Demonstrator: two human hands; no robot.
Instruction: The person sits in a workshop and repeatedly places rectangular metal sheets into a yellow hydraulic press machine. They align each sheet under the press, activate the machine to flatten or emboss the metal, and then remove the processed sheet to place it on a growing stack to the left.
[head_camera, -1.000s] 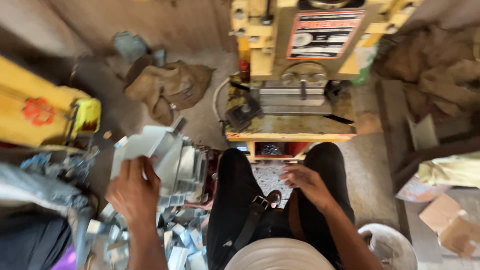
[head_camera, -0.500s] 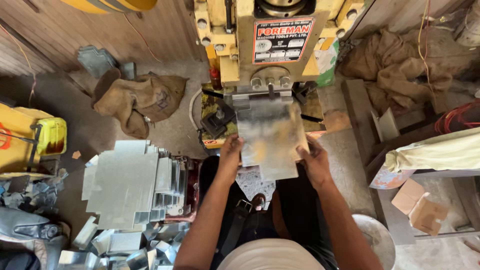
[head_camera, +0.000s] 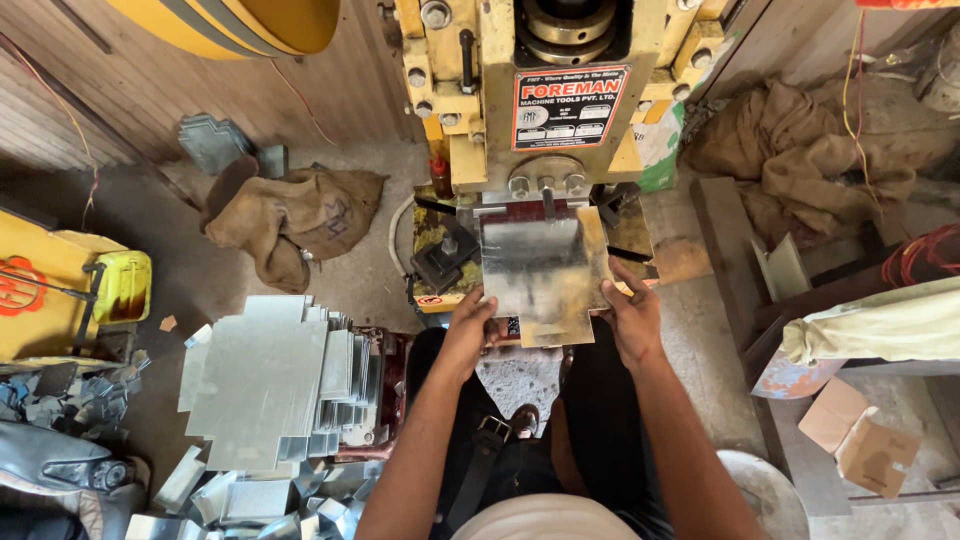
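Note:
I hold a shiny notched metal sheet (head_camera: 540, 275) flat on the bed of a yellow press machine (head_camera: 470, 110), its far edge under the ram. My left hand (head_camera: 468, 325) grips the sheet's near left corner. My right hand (head_camera: 632, 318) grips its near right edge. A stack of similar cut metal sheets (head_camera: 265, 380) lies to my left, beside my knee. My legs in dark trousers sit under the press bed.
Brown sacks (head_camera: 290, 215) lie on the floor left of the machine and more sacks (head_camera: 800, 150) at the right. A yellow container (head_camera: 120, 285) stands far left. Metal offcuts (head_camera: 250, 495) pile at bottom left. Cardboard pieces (head_camera: 860, 440) lie at the right.
My left hand left the stack at my side and both hands brought a sheet up to the press. The sheet now lies further in under the ram. My head has tilted up.

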